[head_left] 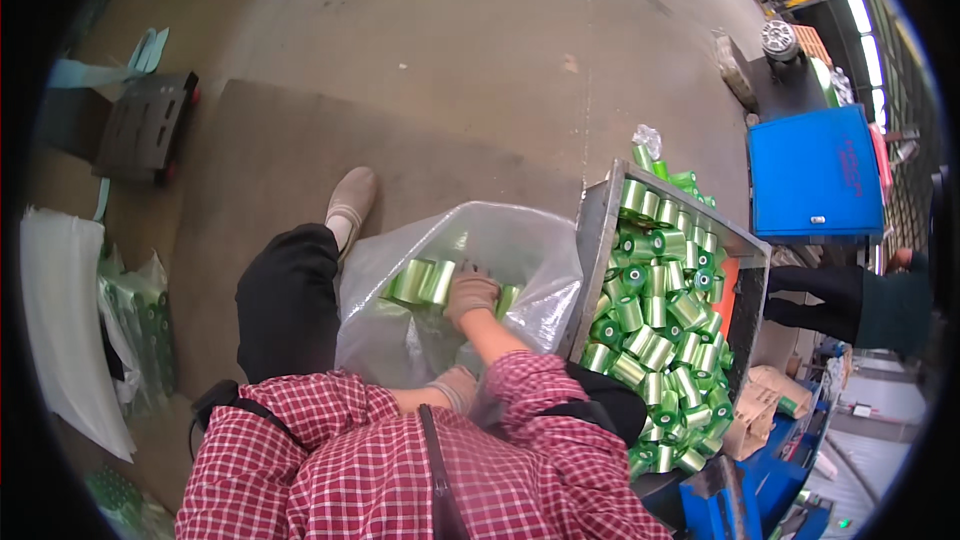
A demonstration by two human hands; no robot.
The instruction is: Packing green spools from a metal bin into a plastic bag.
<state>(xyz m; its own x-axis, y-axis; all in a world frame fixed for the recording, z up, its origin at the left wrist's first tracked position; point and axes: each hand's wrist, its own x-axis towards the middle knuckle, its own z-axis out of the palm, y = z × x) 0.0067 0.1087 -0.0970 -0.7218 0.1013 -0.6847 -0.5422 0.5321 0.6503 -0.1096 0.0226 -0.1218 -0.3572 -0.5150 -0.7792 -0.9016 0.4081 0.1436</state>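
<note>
A large clear plastic bag [375, 325] stands with its mouth spread between my legs. Inside it, my right hand [472, 293], in a light glove, is closed over the middle of a row of shiny green film rolls [437, 283]. Rolls stick out on both sides of that hand. My left hand [456, 386], also gloved, is lower down at the bag's near side, close to my body. Its fingers are mostly hidden, so its grip does not show.
To my right, a grey metal bin [598, 235] is heaped with similar green rolls [655, 310]. A blue cabinet [815, 170] stands beyond, near another person's dark-trousered legs [815, 298]. At left are a dark platform [147, 130], a stack of white sheets [65, 310] and bagged rolls [145, 325].
</note>
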